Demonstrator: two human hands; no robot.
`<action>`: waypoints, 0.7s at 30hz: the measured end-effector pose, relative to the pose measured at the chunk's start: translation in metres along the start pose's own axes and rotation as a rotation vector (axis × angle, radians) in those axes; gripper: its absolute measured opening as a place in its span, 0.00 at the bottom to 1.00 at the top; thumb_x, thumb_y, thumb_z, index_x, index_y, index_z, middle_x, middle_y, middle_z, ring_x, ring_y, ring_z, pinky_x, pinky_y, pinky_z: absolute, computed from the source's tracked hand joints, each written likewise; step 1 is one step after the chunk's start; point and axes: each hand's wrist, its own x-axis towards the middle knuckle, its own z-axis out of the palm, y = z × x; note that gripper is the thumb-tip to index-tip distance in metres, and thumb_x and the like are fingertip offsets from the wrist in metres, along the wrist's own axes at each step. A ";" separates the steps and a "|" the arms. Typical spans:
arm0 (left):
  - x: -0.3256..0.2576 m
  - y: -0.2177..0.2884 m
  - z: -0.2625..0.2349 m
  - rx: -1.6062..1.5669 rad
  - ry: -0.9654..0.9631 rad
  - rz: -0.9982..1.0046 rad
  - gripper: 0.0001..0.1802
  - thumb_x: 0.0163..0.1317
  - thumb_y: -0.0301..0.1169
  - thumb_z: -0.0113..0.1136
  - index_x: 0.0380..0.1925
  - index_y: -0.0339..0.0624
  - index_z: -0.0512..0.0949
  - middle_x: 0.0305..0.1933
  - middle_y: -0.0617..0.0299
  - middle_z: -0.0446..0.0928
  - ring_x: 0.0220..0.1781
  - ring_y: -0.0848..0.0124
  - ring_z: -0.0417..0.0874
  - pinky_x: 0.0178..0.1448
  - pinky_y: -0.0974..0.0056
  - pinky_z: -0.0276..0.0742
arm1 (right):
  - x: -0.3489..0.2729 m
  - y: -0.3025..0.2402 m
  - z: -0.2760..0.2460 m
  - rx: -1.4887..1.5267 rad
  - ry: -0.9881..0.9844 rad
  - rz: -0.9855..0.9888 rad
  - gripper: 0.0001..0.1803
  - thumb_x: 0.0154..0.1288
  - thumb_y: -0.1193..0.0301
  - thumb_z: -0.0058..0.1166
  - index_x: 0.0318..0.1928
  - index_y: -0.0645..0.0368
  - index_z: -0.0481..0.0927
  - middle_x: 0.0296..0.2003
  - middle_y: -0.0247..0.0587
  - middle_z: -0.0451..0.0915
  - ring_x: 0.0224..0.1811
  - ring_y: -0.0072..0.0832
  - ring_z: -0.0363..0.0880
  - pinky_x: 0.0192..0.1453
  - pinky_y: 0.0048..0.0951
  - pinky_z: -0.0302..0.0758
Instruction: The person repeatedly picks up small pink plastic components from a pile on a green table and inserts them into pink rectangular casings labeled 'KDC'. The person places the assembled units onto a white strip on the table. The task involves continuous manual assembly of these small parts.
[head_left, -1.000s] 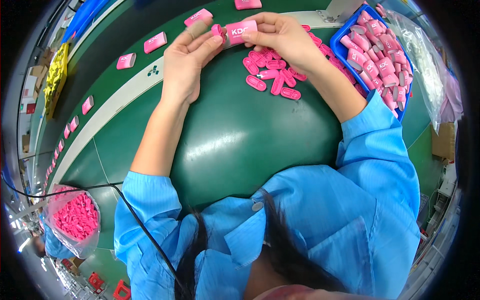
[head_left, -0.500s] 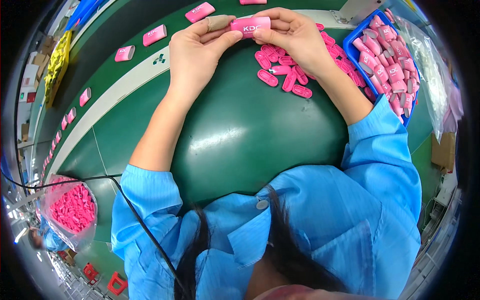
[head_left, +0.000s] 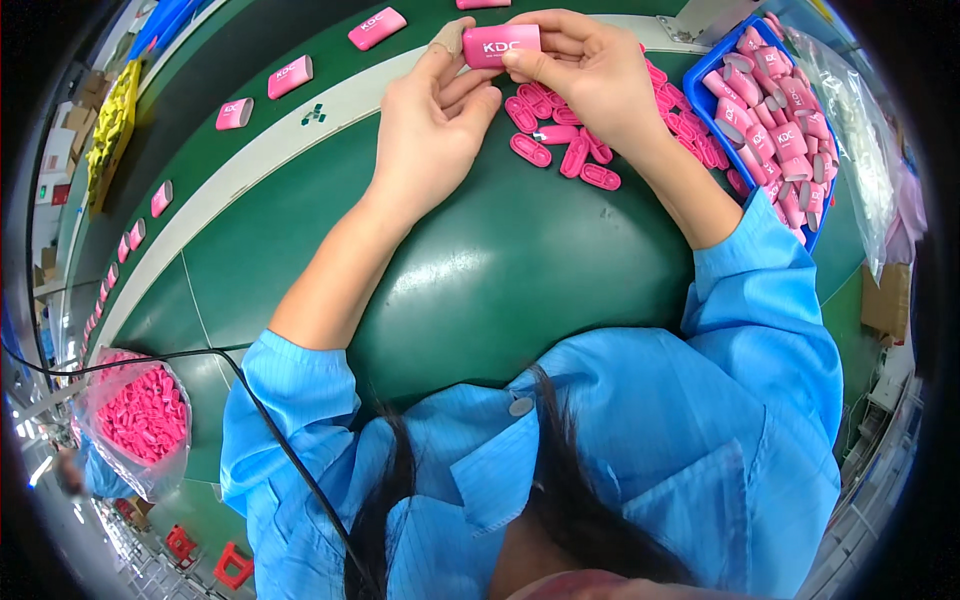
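My right hand [head_left: 590, 75] pinches a glossy pink casing [head_left: 490, 47] with white print between thumb and fingers, above the far side of the green table. At the casing's left end is my left hand [head_left: 432, 120], its thumb off the casing and its fingers loosely curled and apart. A beige cover wraps its index finger, which is close to that end; whether they touch is hard to tell. Below and right of my right hand lie loose pink oval end pieces [head_left: 576, 157], partly hidden by my right forearm.
A blue bin [head_left: 692, 85] heaped with pink casings stands at the right, beside a clear plastic bag [head_left: 860, 160]. Beyond a pale curved rail [head_left: 250, 155], several casings [head_left: 290, 77] sit in a row on a green surface. A bag of pink parts [head_left: 145, 415] and a black cable [head_left: 250, 395] are at left.
My left thumb has come off the casing, and that hand has turned and shifted slightly right and down. My right hand keeps hold. The row of casings beyond the rail has moved left.
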 end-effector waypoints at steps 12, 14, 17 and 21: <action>0.013 -0.002 -0.004 0.493 -0.017 0.299 0.23 0.51 0.26 0.60 0.50 0.39 0.72 0.46 0.49 0.75 0.38 0.56 0.79 0.47 0.61 0.74 | 0.061 0.011 -0.056 -0.352 0.076 -0.029 0.20 0.60 0.75 0.56 0.52 0.68 0.69 0.31 0.41 0.80 0.26 0.19 0.74 0.30 0.18 0.72; 0.010 0.016 -0.009 0.431 -0.336 0.216 0.14 0.51 0.25 0.59 0.40 0.38 0.78 0.39 0.52 0.77 0.37 0.57 0.79 0.46 0.60 0.74 | 0.081 0.019 -0.071 -0.481 0.140 0.043 0.19 0.59 0.71 0.57 0.49 0.67 0.73 0.31 0.44 0.81 0.26 0.23 0.77 0.31 0.22 0.74; -0.003 0.022 -0.003 0.682 -0.448 0.377 0.07 0.50 0.24 0.61 0.31 0.39 0.79 0.36 0.57 0.76 0.38 0.60 0.79 0.42 0.61 0.76 | 0.119 0.036 -0.098 -0.869 0.098 -0.074 0.17 0.58 0.65 0.57 0.42 0.66 0.78 0.31 0.48 0.82 0.31 0.32 0.81 0.36 0.30 0.77; -0.011 0.026 0.002 0.893 -0.440 0.421 0.07 0.50 0.24 0.59 0.32 0.40 0.76 0.34 0.57 0.74 0.37 0.57 0.78 0.41 0.58 0.77 | 0.126 0.003 -0.093 -1.367 0.246 -0.089 0.17 0.56 0.59 0.56 0.35 0.62 0.82 0.35 0.53 0.82 0.41 0.46 0.81 0.46 0.40 0.77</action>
